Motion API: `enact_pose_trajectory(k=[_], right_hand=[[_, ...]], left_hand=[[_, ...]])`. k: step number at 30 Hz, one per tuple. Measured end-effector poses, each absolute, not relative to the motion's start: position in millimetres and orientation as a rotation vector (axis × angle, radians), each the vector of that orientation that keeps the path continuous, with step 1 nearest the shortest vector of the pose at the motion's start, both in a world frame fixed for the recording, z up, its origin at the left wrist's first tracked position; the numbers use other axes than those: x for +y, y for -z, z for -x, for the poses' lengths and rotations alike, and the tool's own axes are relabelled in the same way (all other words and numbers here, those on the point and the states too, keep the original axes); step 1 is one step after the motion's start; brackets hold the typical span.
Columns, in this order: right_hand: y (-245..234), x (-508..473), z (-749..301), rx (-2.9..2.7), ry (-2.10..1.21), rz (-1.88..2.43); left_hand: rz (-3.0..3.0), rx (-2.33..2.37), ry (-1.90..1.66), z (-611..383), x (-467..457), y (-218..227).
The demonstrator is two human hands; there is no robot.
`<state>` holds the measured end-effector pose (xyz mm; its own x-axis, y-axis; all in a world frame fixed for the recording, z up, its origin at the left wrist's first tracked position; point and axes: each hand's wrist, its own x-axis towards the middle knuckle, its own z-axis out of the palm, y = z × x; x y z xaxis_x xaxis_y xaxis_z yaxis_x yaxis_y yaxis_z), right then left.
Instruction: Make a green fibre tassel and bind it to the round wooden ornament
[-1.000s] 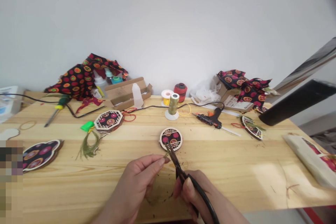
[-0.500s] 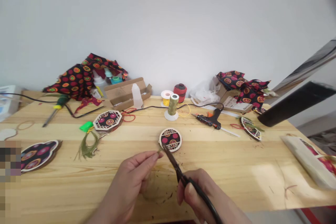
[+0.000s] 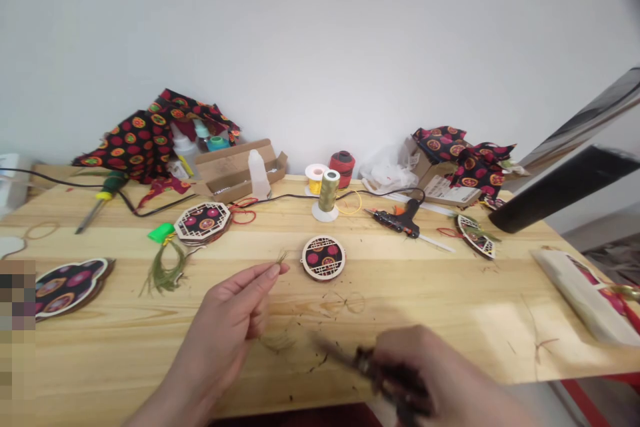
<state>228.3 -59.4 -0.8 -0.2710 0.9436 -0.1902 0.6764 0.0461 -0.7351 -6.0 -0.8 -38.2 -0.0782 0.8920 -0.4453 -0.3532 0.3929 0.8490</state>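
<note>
The pale wooden desk point(image 3: 110, 360) spreads under both my hands, its grain running sideways, and beyond it a plain whitish wall point(image 3: 300, 47) fills the view. Dark snippets and loose strands litter the wood between my hands. My right hand point(image 3: 433, 360) is closed round the handles of the scissors point(image 3: 345, 357), which jut out ahead and to its left. Their long axis slants, tip aimed forward and leftward at my other hand, well apart from it; with the blur I cannot tell whether the blades are parted.

My left hand point(image 3: 233, 307) has thumb and forefinger pinched together on a wisp of green thread point(image 3: 281, 257), its ends standing up past my fingertips, leaning slightly right. Just right of those fingertips lies a round ornament point(image 3: 324, 258), flat; farther ahead, a green spool point(image 3: 329, 192) stands upright. A glue gun point(image 3: 400, 220) lies beyond my right hand.
</note>
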Motion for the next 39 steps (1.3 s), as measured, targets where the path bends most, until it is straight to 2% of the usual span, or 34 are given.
enact_pose_trajectory(k=[2,6,13,16,19,23,29,34,39], right_hand=[[-0.1,-48.6,-250.8,-2.071,-0.987,1.878],[11.0,-30.4,-295.2,-1.931,-0.406,2.563],[21.8,-29.2,-323.3,-1.903,-0.439,2.773],[22.6,-31.8,-312.6,-1.990,-0.186,2.655],[27.4,-32.3,-282.7,-2.069,0.035,2.180],[40.4,-30.3,-222.3,-2.124,-0.314,1.658],[63.6,-26.9,-170.3,-2.231,-0.114,1.613],[69.8,-25.6,-164.5,-2.332,0.104,1.662],[72.9,-24.8,-164.2,-2.374,0.162,1.642]], left_hand=[[-0.565,1.245,-1.122,6.0,-1.4,37.3],[-0.567,1.259,-1.112,3.7,-2.2,35.9],[-0.569,1.223,-1.085,-2.8,-1.7,35.5],[-0.559,1.225,-1.078,-3.9,-2.0,34.2],[-0.568,1.236,-1.072,-4.2,-2.9,33.5],[-0.592,1.252,-1.055,-5.1,-4.1,34.9],[-0.616,1.233,-1.035,-3.6,-5.6,38.8],[-0.620,1.229,-1.041,-1.4,-7.9,39.9],[-0.612,1.217,-1.060,-1.1,-8.6,41.8]])
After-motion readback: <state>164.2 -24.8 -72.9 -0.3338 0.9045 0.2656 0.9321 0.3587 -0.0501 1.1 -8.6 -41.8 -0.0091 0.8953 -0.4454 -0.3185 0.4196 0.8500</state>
